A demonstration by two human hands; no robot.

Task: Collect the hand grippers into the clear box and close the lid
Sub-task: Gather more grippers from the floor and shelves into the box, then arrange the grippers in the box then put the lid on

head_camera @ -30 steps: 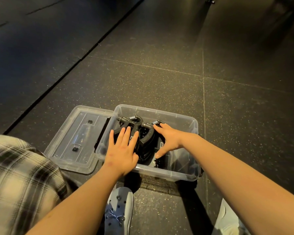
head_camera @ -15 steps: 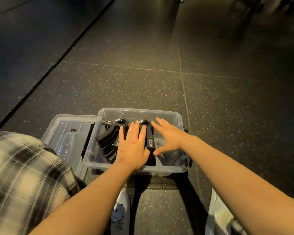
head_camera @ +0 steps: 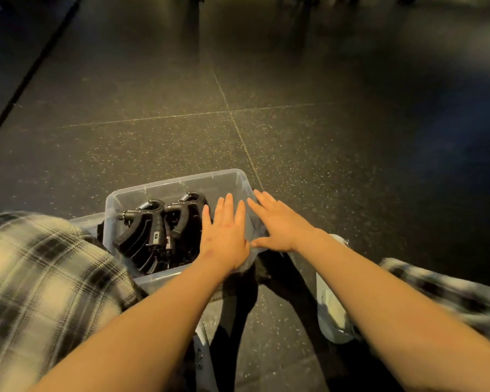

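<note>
Dark speckled floor (head_camera: 294,137) lies under our clear box (head_camera: 176,179), with the black hand grippers (head_camera: 150,233) packed in its nine o'clock half. Our left hand (head_camera: 224,239) and right hand (head_camera: 277,224) are spread flat at its three o'clock end, fingers straight, holding nothing. Only a sliver of the lid (head_camera: 87,222) shows, at nine o'clock of the box beside plaid cloth (head_camera: 40,278). We judge the left hand nearer to it.

Dark speckled floor tiles (head_camera: 309,142) spread beyond the left hand (head_camera: 224,239) and right hand (head_camera: 277,227), with 2 seams (head_camera: 231,111) crossing ahead of them. Plaid cloth (head_camera: 40,278) lies left of the left hand; 1 pale shoe (head_camera: 330,312) sits nearer the person than the right hand.
</note>
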